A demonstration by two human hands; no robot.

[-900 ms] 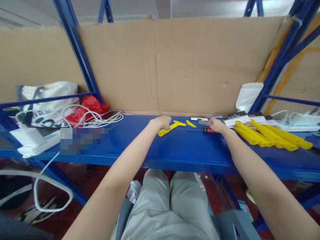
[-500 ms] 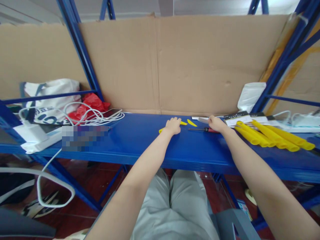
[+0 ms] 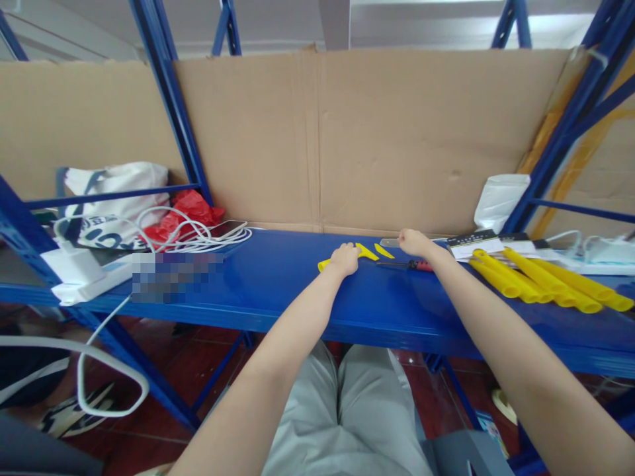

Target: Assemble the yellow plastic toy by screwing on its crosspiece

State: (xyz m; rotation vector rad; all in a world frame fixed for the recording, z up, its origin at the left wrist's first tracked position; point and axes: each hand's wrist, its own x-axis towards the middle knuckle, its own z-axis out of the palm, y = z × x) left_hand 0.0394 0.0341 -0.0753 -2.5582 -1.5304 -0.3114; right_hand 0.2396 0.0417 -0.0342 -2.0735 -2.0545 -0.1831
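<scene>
My left hand [image 3: 344,260] is closed over a yellow tube [image 3: 324,265] lying on the blue shelf. Its near end shows to the left of my fingers, and a yellow tapered part [image 3: 366,252] sticks out to the right. Beyond that lies a loose yellow sliver [image 3: 383,251]. My right hand [image 3: 414,243] is a fist near the cardboard; what looks like a knife is in it, with a flat greyish blade [image 3: 391,242] pointing left. The handle is hidden in my fingers. Just below this hand rests a screwdriver [image 3: 420,265] with a red and black handle.
Several yellow tubes [image 3: 546,281] lie at the right by black-and-white cards [image 3: 475,243]. White cables [image 3: 198,238], a red plastic bag [image 3: 193,210], a white tote bag [image 3: 119,192] and a charger [image 3: 74,264] crowd the left. A cardboard sheet [image 3: 397,145] stands behind.
My right hand has moved left, away from the screwdriver's handle and closer to the yellow sliver. My left hand stays on the yellow tube. The view has tilted slightly upward.
</scene>
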